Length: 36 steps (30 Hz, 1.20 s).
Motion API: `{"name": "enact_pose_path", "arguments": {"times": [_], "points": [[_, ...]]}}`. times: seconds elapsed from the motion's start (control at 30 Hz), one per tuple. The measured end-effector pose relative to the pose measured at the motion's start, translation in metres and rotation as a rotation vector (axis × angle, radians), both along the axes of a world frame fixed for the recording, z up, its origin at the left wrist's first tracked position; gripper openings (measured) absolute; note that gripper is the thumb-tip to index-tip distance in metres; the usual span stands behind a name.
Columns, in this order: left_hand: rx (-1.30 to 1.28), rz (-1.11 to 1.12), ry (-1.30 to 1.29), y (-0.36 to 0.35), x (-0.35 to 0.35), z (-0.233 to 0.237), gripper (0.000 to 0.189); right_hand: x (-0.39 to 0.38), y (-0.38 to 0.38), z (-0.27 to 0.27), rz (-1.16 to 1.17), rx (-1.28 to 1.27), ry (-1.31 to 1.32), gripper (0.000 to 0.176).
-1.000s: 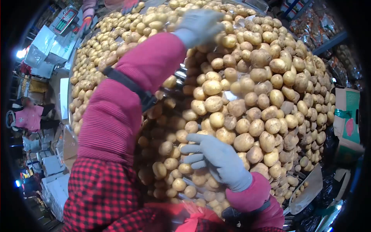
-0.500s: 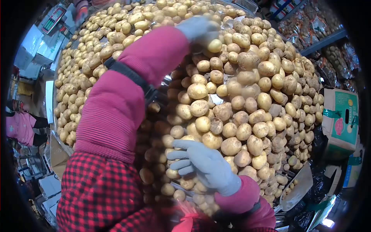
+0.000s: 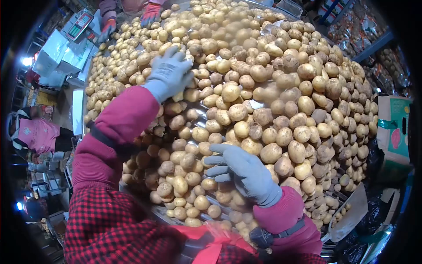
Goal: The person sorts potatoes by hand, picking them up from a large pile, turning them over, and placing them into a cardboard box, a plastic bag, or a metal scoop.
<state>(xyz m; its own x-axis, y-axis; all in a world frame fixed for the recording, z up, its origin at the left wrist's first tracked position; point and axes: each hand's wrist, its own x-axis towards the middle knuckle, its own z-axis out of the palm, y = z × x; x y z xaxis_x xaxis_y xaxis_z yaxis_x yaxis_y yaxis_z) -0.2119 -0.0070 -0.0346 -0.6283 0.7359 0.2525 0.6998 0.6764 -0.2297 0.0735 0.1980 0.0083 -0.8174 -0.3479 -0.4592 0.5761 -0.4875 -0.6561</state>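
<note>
A large heap of potatoes [image 3: 270, 153] spreads in front of me. My left hand [image 3: 169, 74], in a grey glove, rests palm down on potatoes left of the middle. Its fingers point away from me, slightly apart, and no held potato shows. Lower down, my right hand [image 3: 245, 174], also gloved in grey, lies over the near potatoes with its fingers spread to the left. Whatever is beneath its palm is hidden. Between my hands, metal slats show through gaps among the potatoes.
Another person's red-gloved hand [image 3: 151, 14] is at the far edge of the heap. A digital scale [image 3: 80, 24] stands far left near white boxes [image 3: 50, 53]. On the right are a green-and-brown carton [image 3: 394, 132] and a scoop [image 3: 350, 215] holding small potatoes.
My left hand has come back leftward from the far middle of the heap. My right hand stays low over the near potatoes. Another person's gloved hands show more fully at the far edge.
</note>
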Motion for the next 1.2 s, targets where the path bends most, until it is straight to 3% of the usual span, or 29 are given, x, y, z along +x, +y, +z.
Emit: {"name": "enact_pose_path", "arguments": {"times": [0.07, 0.1, 0.27, 0.33, 0.43, 0.6, 0.7, 0.8, 0.93, 1.0, 1.07, 1.2], "points": [[0.093, -0.021, -0.117, -0.028, -0.007, 0.013, 0.019, 0.0, 0.001, -0.003, 0.011, 0.03, 0.021, 0.058], [0.055, 0.064, -0.06, -0.032, 0.001, 0.021, 0.016, -0.001, 0.0, 0.0, 0.004, 0.03, 0.002, 0.057], [0.011, 0.072, 0.048, -0.058, -0.015, 0.019, 0.012, 0.001, -0.001, -0.001, -0.011, 0.029, -0.021, 0.057], [-0.142, 0.304, -0.106, -0.051, -0.013, 0.026, 0.014, 0.0, 0.0, -0.002, -0.004, 0.037, -0.002, 0.058], [-0.161, 0.296, -0.106, -0.049, -0.02, 0.02, 0.016, 0.001, 0.0, -0.002, -0.023, -0.013, -0.026, 0.049], [-0.134, 0.263, 0.003, -0.059, -0.028, 0.031, 0.018, 0.002, 0.0, -0.006, -0.008, 0.001, 0.017, 0.051], [0.476, 0.197, -0.257, -0.086, -0.036, 0.027, 0.021, 0.002, -0.001, -0.007, -0.008, -0.006, 0.018, 0.053], [0.635, 0.113, -0.294, -0.117, -0.01, 0.038, 0.019, 0.002, -0.003, -0.004, -0.021, 0.002, 0.013, 0.055], [0.47, 0.108, -0.144, -0.141, 0.033, 0.049, 0.019, 0.003, -0.004, -0.007, -0.023, -0.019, 0.005, 0.055], [0.483, 0.202, -0.198, -0.148, 0.053, 0.047, 0.02, 0.002, -0.005, -0.006, -0.022, -0.016, 0.0, 0.055], [0.454, 0.113, -0.095, -0.149, 0.067, 0.043, 0.025, 0.003, -0.005, -0.007, -0.031, -0.017, 0.025, 0.054], [0.415, 0.087, -0.126, -0.133, 0.072, 0.033, 0.033, 0.003, -0.003, -0.014, 0.003, -0.015, 0.033, 0.056]]}}
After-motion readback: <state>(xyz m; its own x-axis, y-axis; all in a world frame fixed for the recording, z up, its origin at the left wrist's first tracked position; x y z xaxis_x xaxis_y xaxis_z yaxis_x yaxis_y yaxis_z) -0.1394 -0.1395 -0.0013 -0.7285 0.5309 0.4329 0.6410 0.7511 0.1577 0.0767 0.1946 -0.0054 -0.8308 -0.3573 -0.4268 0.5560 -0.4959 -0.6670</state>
